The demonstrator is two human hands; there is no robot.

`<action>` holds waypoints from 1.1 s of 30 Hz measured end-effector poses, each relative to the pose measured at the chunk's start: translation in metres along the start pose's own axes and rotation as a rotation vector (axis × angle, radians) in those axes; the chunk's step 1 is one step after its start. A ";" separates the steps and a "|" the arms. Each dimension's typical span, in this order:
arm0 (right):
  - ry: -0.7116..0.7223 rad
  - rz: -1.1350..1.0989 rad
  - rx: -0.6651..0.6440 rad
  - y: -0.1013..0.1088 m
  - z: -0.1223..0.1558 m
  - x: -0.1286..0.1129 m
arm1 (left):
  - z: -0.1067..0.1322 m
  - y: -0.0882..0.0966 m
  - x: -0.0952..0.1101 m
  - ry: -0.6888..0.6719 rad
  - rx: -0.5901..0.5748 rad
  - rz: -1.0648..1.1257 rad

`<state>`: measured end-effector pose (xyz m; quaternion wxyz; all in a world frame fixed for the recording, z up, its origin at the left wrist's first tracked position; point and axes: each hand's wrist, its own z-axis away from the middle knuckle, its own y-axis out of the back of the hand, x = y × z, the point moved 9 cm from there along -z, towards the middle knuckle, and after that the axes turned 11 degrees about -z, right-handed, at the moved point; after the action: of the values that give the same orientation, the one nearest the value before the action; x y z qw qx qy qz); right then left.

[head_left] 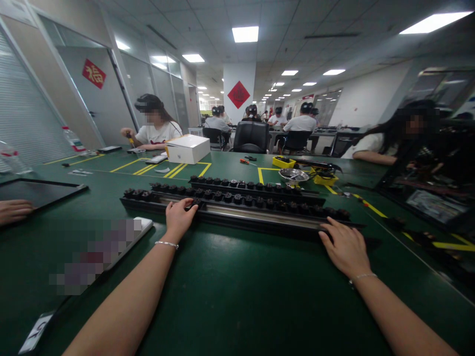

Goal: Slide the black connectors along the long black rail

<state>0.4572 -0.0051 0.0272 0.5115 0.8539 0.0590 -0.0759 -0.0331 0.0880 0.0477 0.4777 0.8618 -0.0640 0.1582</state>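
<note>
A long black rail [241, 213] with a bare metallic strip lies across the green table in front of me. Small black knob-like parts [139, 194] sit at its left end. At the rail's left part, my left hand [178, 217] is closed, thumb and fingers pinched about a small black part [197, 202] partly hidden by them. My right hand [345, 247] rests with fingers apart on the rail's right end and grips nothing I can see. Right behind stand further black rails [256, 185] carrying rows of similar knob-like parts.
A phone-like white-edged device [143, 225] lies left; another person's hand [15, 211] touches a black tray [44, 190]. Farther back are a white box [188, 148], yellow bins [284, 162], a metal bowl [293, 175] and a screwdriver [244, 161]. People sit at both sides.
</note>
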 end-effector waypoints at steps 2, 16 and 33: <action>0.003 0.002 0.005 0.000 0.000 0.000 | 0.000 0.000 0.001 0.002 -0.006 0.002; -0.008 0.007 -0.020 0.000 0.000 -0.001 | 0.001 -0.001 0.005 0.001 -0.016 0.040; 0.005 0.017 0.015 -0.001 0.000 0.001 | 0.003 0.000 0.016 -0.033 -0.021 0.037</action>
<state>0.4583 -0.0047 0.0258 0.5057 0.8582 0.0526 -0.0700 -0.0178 0.0858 0.0514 0.4824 0.8580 -0.0897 0.1522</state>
